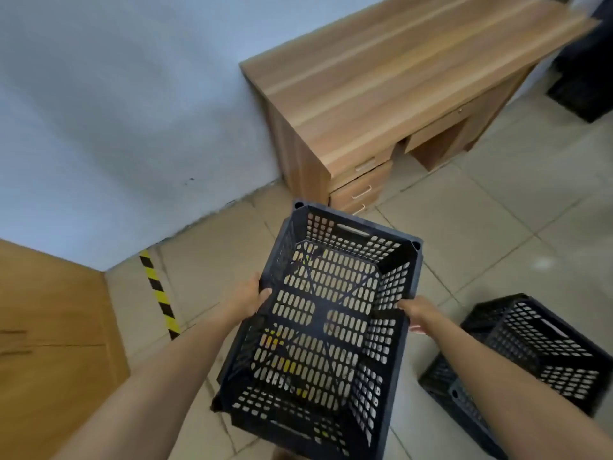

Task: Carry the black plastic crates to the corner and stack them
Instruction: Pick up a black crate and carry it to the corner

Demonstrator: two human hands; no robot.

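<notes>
Left grip: the left hand (250,298) is clamped on the left long rim of the black perforated crate (318,323), with the thumb hooked over the rim into the inside.
Right grip: the right hand (419,313) is closed on the opposite long rim, the thumb laid along the top edge and the fingers wrapped below it on the outer wall.
Held crate: it is carried clear of the floor between both hands, open side up and tipped toward the camera; the tiled floor (464,227) can be seen through its slotted base.
Second crate: another black perforated crate (544,346) is seen at the lower right, beside the right forearm, set on what looks like a further black crate beneath it.
Tape: a yellow-and-black hazard strip (159,293) is laid on the floor to the left of the held crate.
Door: a wooden panel (49,327) is seen at the far left.
Worktop: a wooden desk (398,78) with drawers is placed against the pale wall (116,111), beyond the held crate.
Far right: a dark object (587,91) is partly cut off at the frame edge; what it is cannot be told.
</notes>
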